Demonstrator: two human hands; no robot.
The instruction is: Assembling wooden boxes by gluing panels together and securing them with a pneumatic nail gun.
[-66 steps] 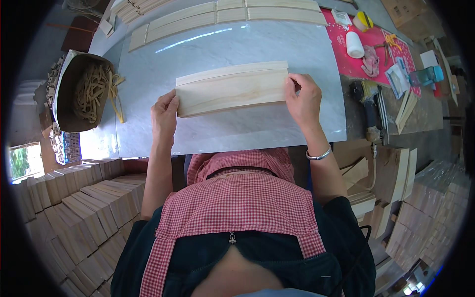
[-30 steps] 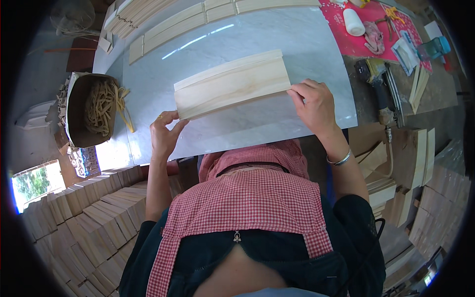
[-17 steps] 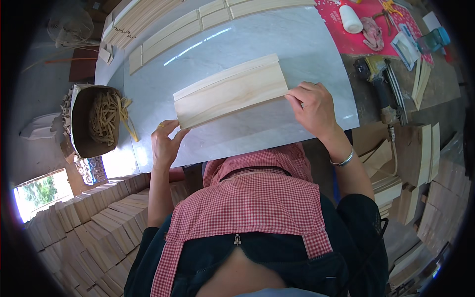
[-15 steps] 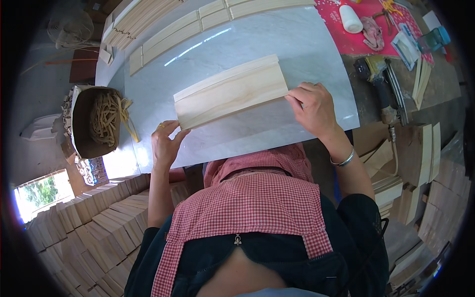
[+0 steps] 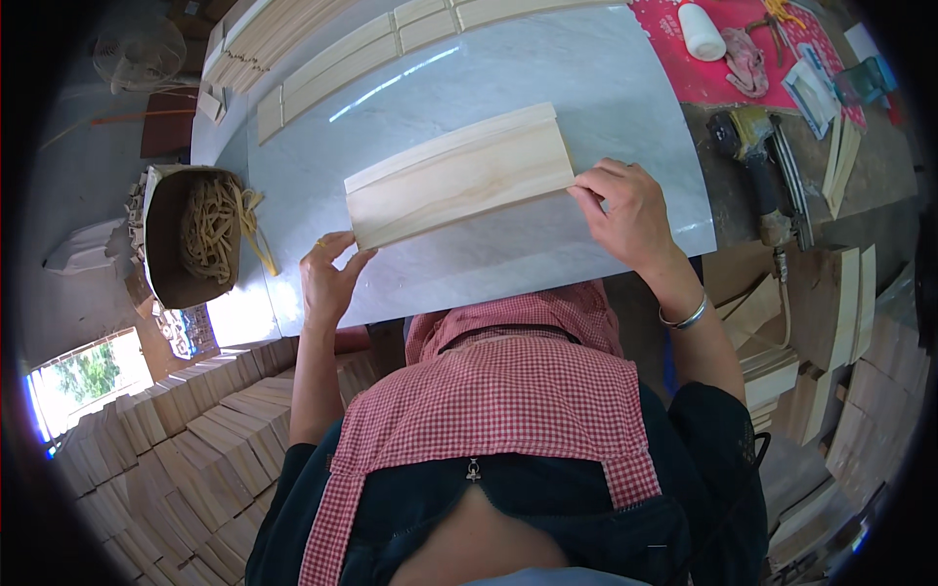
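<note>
A pale wooden board (image 5: 459,186) lies slightly aslant over the grey marbled tabletop (image 5: 469,259). Along its far side runs a narrower strip, so it may be more than one piece; I cannot tell. My left hand (image 5: 329,283) pinches its near left corner between thumb and fingers. At the near right corner, my right hand (image 5: 625,210) grips the edge with thumb and curled fingers. Whether the near edge is lifted off the table is hard to make out.
Stacked wooden strips (image 5: 283,39) lie at the far left. A cardboard box (image 5: 156,244) of tan bands stands left. On the right bench are a nail gun (image 5: 752,166), a white bottle (image 5: 701,34) and a pink cloth (image 5: 746,66). Piled wooden boards (image 5: 195,459) stand at the lower left.
The view has shifted slightly. Both hands keep hold of the same corners, and the board's position on the table is nearly the same.
</note>
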